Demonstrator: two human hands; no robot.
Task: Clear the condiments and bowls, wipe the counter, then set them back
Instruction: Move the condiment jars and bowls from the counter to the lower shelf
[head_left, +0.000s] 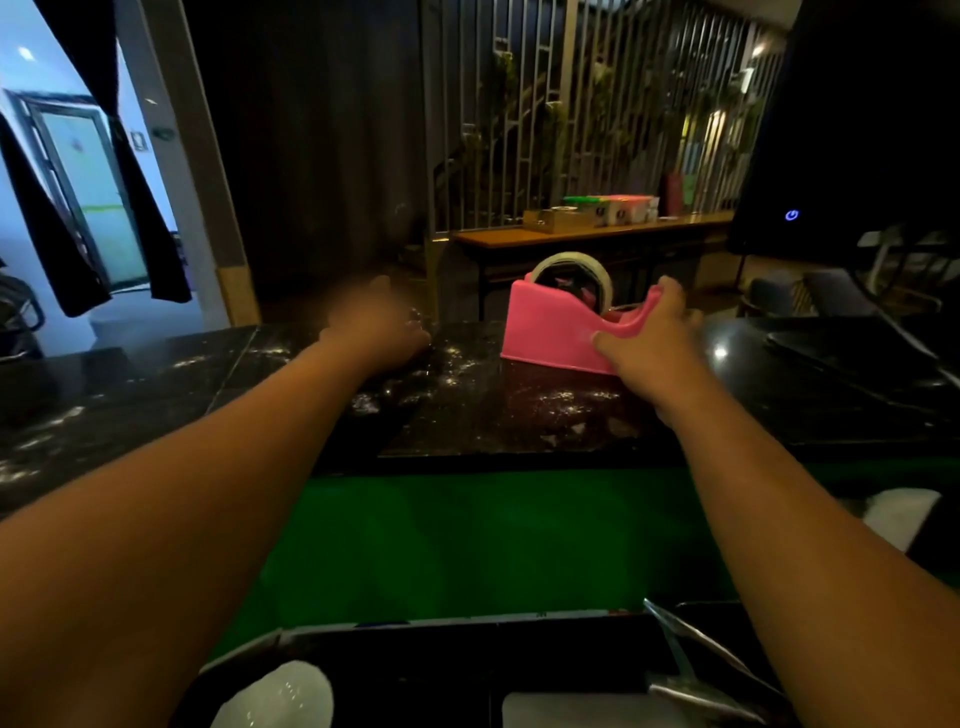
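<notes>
No words or numbers can be read. A lit blue power symbol (791, 214) is shown on the dark monitor (857, 130). Dark marks are printed on the boxes (618, 210) on the far table (571, 236), but they are too blurred to be read.

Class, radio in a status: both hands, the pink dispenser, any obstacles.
Right hand grips pink tape dispenser on counter. Left hand blurred, low over counter.
</notes>
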